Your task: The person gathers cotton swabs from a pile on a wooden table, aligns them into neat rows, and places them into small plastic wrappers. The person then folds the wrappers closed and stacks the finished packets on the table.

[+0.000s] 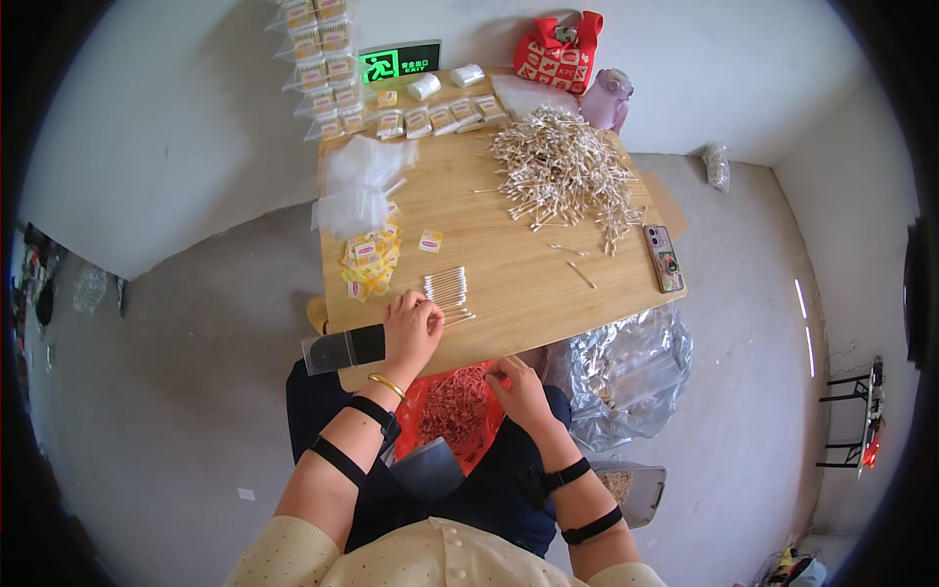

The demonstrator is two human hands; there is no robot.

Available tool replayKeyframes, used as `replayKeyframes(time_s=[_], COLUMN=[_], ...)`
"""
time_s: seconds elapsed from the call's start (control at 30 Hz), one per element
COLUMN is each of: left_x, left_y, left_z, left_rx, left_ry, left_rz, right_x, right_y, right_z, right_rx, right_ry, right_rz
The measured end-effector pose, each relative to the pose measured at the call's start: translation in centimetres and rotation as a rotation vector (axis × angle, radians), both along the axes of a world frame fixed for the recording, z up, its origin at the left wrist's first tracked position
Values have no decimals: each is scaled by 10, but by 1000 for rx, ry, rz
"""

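Note:
My left hand rests on the near edge of the wooden table with its fingertips on a small row of cotton swabs; a clear plastic bag sticks out from under it to the left. My right hand is below the table edge, above my lap, fingers curled; I cannot see anything in it. A big heap of cotton swabs lies at the far right of the table. Yellow paper labels are piled left of the swab row.
Clear bags lie at the table's left, filled packets along its far edge. A phone sits at the right edge. A red bag and a purple bottle stand behind. A silver plastic sack and orange bag are beside my lap.

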State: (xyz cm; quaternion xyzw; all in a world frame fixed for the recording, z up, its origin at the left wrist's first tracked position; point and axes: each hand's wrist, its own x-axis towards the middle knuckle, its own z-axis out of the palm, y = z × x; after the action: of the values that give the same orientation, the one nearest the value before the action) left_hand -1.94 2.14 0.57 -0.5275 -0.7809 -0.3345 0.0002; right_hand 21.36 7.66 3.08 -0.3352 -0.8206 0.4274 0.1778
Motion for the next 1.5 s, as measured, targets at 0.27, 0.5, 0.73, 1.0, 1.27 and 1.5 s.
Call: replayKeyframes(time_s=[0.27, 0.5, 0.73, 1.0, 1.27, 1.5], left_x=[22, 5, 3, 2, 4, 8], left_y=[-12, -3, -12, -5, 21, 31], left_z=[11, -8, 0, -10, -10, -10], left_rx=[-67, -232, -150, -64, -73, -228], left_ry=[118, 117, -14, -36, 7, 84], left_rz=[-155, -124, -114, -120, -70, -103], right_x=[-1, -13, -22, -25, 30, 29], right_y=[6, 7, 18, 44, 155, 215], right_z=[-5, -1, -7, -13, -30, -46], right_rx=[18, -21, 43, 213, 441, 397], right_ry=[-16, -21, 64, 49, -124, -265], right_rz=[-26, -48, -98, -233, -595, -609])
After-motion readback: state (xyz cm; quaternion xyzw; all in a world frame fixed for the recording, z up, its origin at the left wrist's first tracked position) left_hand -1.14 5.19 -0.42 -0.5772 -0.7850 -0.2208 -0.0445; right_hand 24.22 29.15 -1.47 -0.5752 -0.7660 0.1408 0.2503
